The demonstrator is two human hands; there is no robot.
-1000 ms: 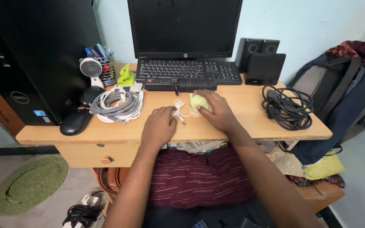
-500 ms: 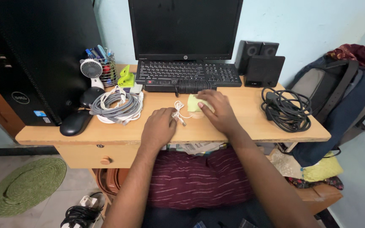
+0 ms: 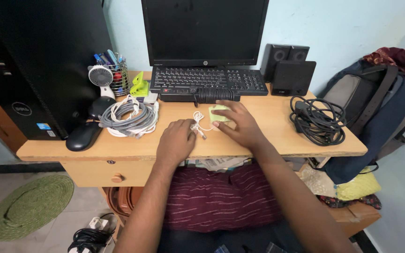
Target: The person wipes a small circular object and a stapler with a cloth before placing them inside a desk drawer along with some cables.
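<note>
Right hand (image 3: 240,125) presses flat on a green cloth (image 3: 217,112), shifted slightly nearer than before; left hand (image 3: 176,139) pinches a white cable (image 3: 198,122) on the wooden counter (image 3: 268,136) against a pale blue wall (image 3: 343,28).

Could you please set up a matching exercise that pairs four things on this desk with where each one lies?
Things:
1. green cloth
2. black cable coil
3. grey and white cable bundle
4. black mouse

Places:
A. near the desk's right end, in front of the speakers
B. at the desk's front left corner
C. under the right hand's fingertips
D. left of the left hand, in front of the pen holder

Pairs: 1-C, 2-A, 3-D, 4-B
</note>
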